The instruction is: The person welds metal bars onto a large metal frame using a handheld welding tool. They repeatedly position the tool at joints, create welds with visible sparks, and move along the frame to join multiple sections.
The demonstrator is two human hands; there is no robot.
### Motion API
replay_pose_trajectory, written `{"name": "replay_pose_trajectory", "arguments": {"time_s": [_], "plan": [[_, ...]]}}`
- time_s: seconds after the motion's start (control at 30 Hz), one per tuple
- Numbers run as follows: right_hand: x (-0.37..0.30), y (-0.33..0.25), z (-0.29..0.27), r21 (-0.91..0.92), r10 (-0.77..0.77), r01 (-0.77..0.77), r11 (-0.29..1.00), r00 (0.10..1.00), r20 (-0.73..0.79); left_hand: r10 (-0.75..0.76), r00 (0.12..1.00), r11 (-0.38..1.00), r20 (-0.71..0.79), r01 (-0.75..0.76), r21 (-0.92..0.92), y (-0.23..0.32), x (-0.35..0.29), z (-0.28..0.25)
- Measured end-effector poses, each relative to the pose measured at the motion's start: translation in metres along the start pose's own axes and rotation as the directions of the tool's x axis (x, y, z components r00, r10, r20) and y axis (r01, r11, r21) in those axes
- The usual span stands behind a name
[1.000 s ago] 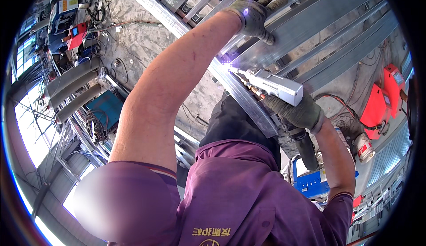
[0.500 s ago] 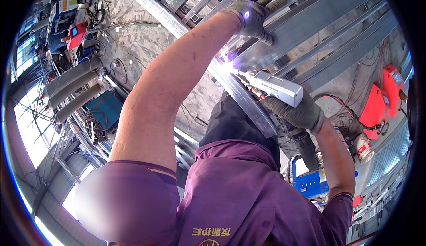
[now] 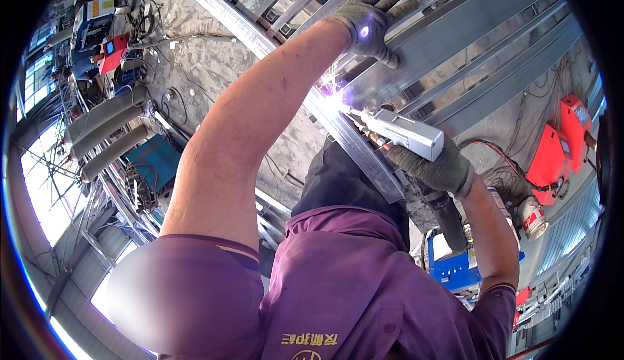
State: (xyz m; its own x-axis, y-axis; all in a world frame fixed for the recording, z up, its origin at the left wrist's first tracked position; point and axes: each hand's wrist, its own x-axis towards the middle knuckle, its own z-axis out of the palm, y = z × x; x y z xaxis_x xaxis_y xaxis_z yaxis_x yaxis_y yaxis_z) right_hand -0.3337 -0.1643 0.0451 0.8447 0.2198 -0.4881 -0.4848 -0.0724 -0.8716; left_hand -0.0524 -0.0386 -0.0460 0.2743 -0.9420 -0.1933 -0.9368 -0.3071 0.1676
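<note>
My right hand [image 3: 439, 168], in a dark grey-green glove, is closed round a welding gun [image 3: 406, 132] with a silver box-shaped body. At its tip a bright violet-white arc throws sparks where a flat metal bar meets the long galvanized steel rail [image 3: 361, 149]. Farther off, my left hand [image 3: 376, 22], gloved alike, lies with fingers spread over the parallel steel bars [image 3: 448, 48]. A small violet spot of light shows on the back of that glove. The glare hides the exact joint, and the gun's handle is covered by my right hand.
Red machine boxes [image 3: 549, 158] with cables stand at the right, near a white-and-red bucket [image 3: 534, 220]. Below them is a blue machine [image 3: 455, 269]. To the left are grey rounded lengths [image 3: 107, 126], a teal box [image 3: 155, 160] and another red box [image 3: 114, 51]. Cables cross the concrete floor.
The welding gun and my right hand have shifted very slightly toward me. Sparks at the arc spread a little differently. My left hand stays almost in place.
</note>
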Motion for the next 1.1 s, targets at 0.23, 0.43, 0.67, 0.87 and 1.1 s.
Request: {"name": "replay_pose_trajectory", "arguments": {"time_s": [0.23, 0.43, 0.67, 0.87, 1.1], "plan": [[-0.002, 0.002, 0.001, -0.01, -0.031, 0.031, 0.999, 0.999, -0.014, 0.006, 1.0, 0.998, -0.018, -0.007, -0.056, -0.007, 0.002, 0.008], [-0.003, 0.0, -0.001, -0.019, -0.008, 0.008, 1.0, 1.0, 0.0, 0.005, 1.0, 0.998, -0.026, -0.007, -0.067, -0.006, 0.003, 0.009], [-0.006, -0.001, -0.002, 0.015, -0.002, 0.002, 1.0, 1.0, 0.008, 0.003, 1.0, 0.995, -0.03, -0.006, -0.098, -0.007, 0.001, 0.006], [-0.008, 0.009, -0.002, -0.007, -0.028, 0.028, 1.0, 1.0, 0.009, -0.009, 1.0, 0.998, 0.011, 0.009, -0.061, -0.004, 0.002, -0.001], [-0.01, 0.007, -0.002, -0.035, -0.053, 0.053, 0.998, 0.999, -0.008, -0.011, 0.999, 0.999, 0.044, 0.013, -0.048, -0.003, 0.002, -0.007]]}}
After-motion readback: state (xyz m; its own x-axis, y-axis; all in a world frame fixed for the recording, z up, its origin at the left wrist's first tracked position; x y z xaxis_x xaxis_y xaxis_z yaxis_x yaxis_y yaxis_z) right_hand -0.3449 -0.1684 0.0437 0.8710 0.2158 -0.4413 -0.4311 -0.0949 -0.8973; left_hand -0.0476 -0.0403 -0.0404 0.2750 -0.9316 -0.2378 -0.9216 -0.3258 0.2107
